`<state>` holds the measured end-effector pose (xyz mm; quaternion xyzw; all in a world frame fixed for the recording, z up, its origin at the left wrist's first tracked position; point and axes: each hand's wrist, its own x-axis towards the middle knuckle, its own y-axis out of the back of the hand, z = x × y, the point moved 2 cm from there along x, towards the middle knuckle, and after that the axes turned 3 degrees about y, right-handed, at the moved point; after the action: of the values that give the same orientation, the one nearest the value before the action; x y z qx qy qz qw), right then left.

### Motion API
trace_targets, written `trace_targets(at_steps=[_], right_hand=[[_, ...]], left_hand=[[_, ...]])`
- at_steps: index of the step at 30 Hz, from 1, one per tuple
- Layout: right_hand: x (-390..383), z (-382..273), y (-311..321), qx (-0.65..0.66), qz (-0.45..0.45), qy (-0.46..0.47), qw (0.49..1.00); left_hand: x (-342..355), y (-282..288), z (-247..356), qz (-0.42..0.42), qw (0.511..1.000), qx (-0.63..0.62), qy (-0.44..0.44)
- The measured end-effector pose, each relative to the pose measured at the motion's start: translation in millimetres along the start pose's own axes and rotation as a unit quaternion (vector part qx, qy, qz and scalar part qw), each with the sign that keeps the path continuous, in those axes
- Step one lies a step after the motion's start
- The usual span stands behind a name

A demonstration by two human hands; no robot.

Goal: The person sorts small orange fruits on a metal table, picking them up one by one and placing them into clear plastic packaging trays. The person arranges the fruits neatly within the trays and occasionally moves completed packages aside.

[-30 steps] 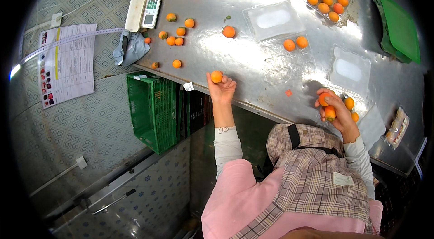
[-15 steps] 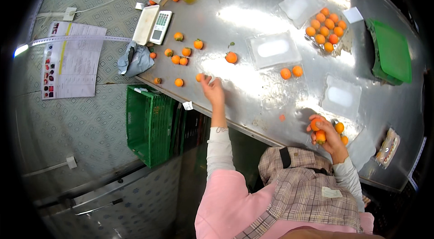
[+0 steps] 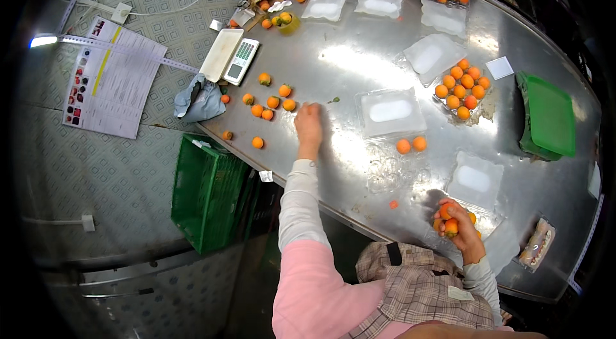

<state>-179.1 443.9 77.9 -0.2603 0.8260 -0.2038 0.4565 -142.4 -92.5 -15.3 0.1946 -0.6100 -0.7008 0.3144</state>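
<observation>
My right hand point(image 3: 459, 219), above the near edge of the steel table point(image 3: 346, 191) toward its right end, is wrapped around two persimmons point(image 3: 452, 228), the fingers curled about their sides. My left hand point(image 3: 308, 124) is low over the surface, nearer the left edge, back upward and fingertips pointing down; I cannot tell whether they pinch anything. Just left of them, loose persimmons point(image 3: 273, 102) lie scattered toward the table's left edge, near the scale point(image 3: 242, 62).

I judge each fruit light enough for a few fingertips, firm but apt to bruise, its smooth skin a little slippery. I'd take it round its widest part, clear of the green calyx, pressing gently. Two in one palm probably rub together, so I'd cradle rather than squeeze. The clear tray point(image 3: 385, 172) bearing two persimmons point(image 3: 419, 143), in from the near edge, looks thin and flexible; I'd hold it by its rim.
</observation>
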Motion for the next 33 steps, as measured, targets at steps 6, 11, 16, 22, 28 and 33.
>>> trace_targets(at_steps=[6,11,16,22,28,33], right_hand=[[2,2,0,-0.007,-0.004,0.006,1.0],[1,5,-5,-0.015,-0.023,0.005,1.0],[-3,8,-4,-0.018,-0.031,0.01,0.999],[-10,19,-1,-0.013,-0.032,-0.027,0.999],[12,57,4,0.05,-0.052,-0.113,0.991],[26,76,-3,0.015,-0.029,-0.13,0.991]], left_hand=[[-11,10,-62,0.098,0.954,-0.239,0.155],[-51,18,-57,0.066,0.916,-0.367,0.146],[-93,41,-9,0.022,0.793,-0.59,0.15],[-155,64,39,-0.094,0.639,-0.734,0.213],[-232,62,75,-0.239,0.737,-0.599,0.2],[-272,42,82,-0.258,0.782,-0.536,0.186]])
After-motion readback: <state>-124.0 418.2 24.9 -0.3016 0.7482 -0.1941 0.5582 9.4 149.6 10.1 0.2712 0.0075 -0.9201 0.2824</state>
